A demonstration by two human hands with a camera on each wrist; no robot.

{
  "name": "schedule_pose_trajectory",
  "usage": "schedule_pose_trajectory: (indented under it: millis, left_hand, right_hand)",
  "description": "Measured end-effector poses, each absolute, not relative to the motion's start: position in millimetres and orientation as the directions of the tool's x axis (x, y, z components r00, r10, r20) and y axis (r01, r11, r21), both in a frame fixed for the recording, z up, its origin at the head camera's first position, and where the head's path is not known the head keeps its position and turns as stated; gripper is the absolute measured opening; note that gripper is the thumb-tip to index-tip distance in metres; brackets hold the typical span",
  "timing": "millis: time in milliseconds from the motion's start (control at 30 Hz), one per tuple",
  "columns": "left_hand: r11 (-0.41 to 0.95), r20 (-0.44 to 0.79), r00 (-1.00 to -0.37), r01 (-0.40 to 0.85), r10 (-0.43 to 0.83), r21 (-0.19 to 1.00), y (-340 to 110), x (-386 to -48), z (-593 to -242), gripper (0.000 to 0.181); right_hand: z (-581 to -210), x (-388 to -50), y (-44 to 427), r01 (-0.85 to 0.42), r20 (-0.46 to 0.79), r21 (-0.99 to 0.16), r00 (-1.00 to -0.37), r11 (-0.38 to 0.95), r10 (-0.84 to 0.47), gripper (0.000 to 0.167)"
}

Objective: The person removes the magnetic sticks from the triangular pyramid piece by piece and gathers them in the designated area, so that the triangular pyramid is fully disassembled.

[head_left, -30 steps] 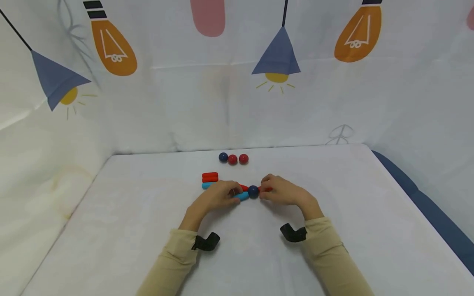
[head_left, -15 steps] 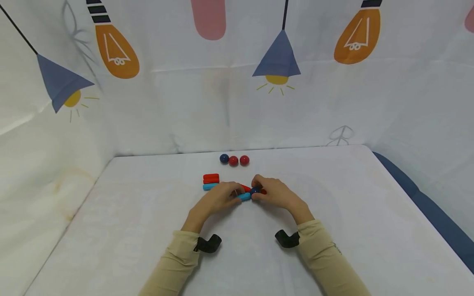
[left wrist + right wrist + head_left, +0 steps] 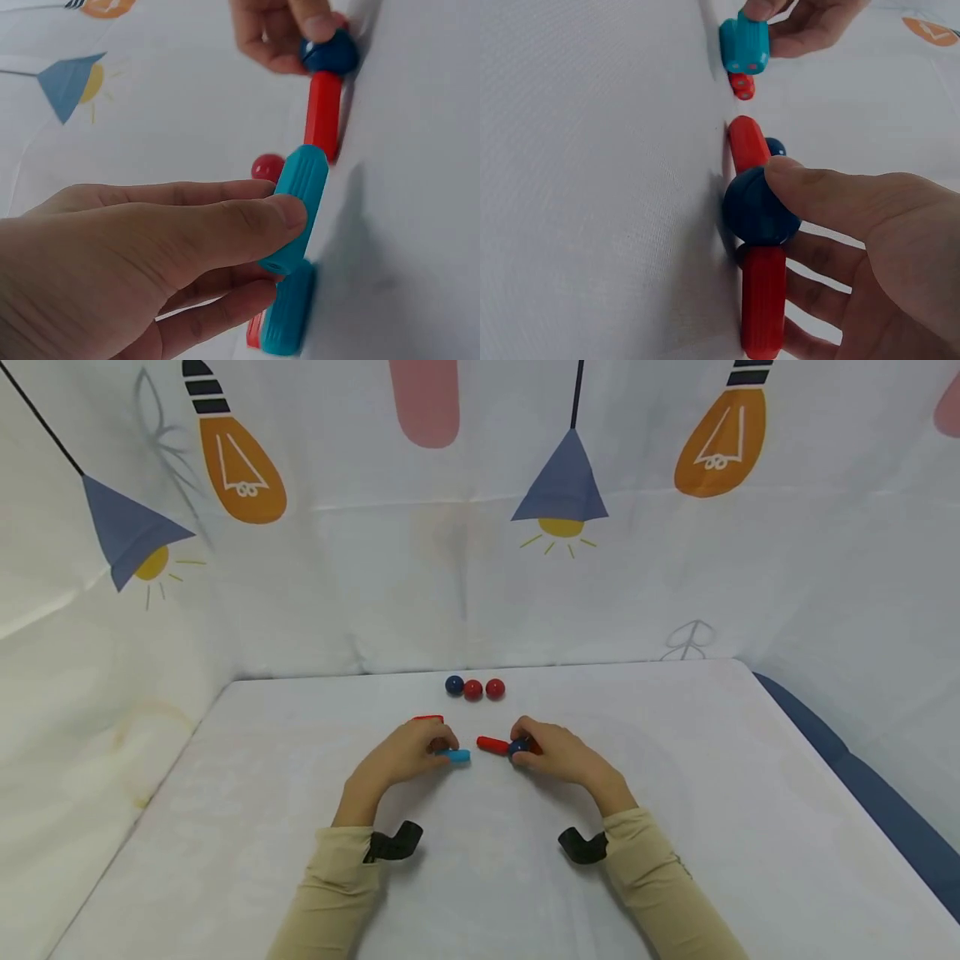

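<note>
My left hand [image 3: 405, 753] pinches a light blue ribbed rod [image 3: 304, 176] between thumb and fingers, held apart from the ball piece. With thumb and fingers, my right hand [image 3: 561, 752] grips a dark blue ball [image 3: 759, 208]. One red rod [image 3: 748, 144] extends from the ball toward the left hand. Another red rod [image 3: 763, 304] lies on its opposite side, mostly covered by the right hand in the head view. Below the left hand, a second light blue rod [image 3: 289, 311] rests on the table beside red rods [image 3: 742, 85].
Behind the hands, near the table's back edge, sit a dark blue ball [image 3: 454, 686] and two red balls [image 3: 473, 690]. The white table [image 3: 480, 877] meets a printed cloth backdrop [image 3: 360, 585].
My right hand has shifted from the right-hand red rod onto the dark blue ball. My left hand has moved left with the light blue rod, away from the ball.
</note>
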State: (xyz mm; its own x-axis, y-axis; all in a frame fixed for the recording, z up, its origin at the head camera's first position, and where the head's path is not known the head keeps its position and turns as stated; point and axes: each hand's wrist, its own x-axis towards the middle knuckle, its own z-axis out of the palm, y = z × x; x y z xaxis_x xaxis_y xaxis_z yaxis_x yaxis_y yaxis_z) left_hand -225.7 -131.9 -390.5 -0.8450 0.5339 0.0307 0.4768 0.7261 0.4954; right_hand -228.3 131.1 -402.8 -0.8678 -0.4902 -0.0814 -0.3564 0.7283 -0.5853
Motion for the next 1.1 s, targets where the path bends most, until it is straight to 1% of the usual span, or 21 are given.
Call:
schedule_pose_trajectory:
  millis: [100, 333, 467, 667, 933, 1000, 1100]
  left_hand:
    - [0.735, 0.043, -0.860, 0.459, 0.508, 0.500, -143.3, -228.3, -389.7, 0.014]
    - [0.741, 0.021, -0.888, 0.396, 0.460, 0.542, -160.3, -230.5, -391.4, 0.012]
    - [0.747, 0.015, -0.891, 0.390, 0.454, 0.538, -164.3, -232.2, -393.7, 0.010]
    - [0.797, 0.001, -0.914, 0.354, 0.405, 0.490, -166.5, -233.0, -397.6, 0.010]
    - [0.800, 0.043, -0.917, 0.369, 0.397, 0.473, -168.2, -236.1, -403.9, 0.009]
    - [0.797, 0.086, -0.911, 0.396, 0.404, 0.456, -163.2, -235.9, -404.6, 0.008]
    - [0.765, 0.171, -0.879, 0.472, 0.444, 0.438, -145.9, -233.5, -405.4, 0.012]
  right_hand:
    - [-403.5, -228.7, 131.5, -0.350, -0.092, -0.584, -0.868, 0.733, -0.488, 0.031]
    - [-403.6, -229.5, 131.6, -0.340, -0.099, -0.581, -0.872, 0.740, -0.479, 0.031]
    - [-404.2, -229.4, 131.6, -0.341, -0.103, -0.578, -0.871, 0.741, -0.481, 0.031]
    - [-403.4, -228.6, 131.7, -0.339, -0.103, -0.587, -0.869, 0.735, -0.483, 0.030]
    - [-407.3, -228.2, 132.3, -0.359, -0.085, -0.586, -0.864, 0.726, -0.496, 0.030]
    - [-407.7, -228.3, 132.4, -0.364, -0.078, -0.584, -0.865, 0.725, -0.496, 0.030]
    - [-408.2, -229.1, 131.5, -0.385, -0.063, -0.579, -0.857, 0.718, -0.511, 0.030]
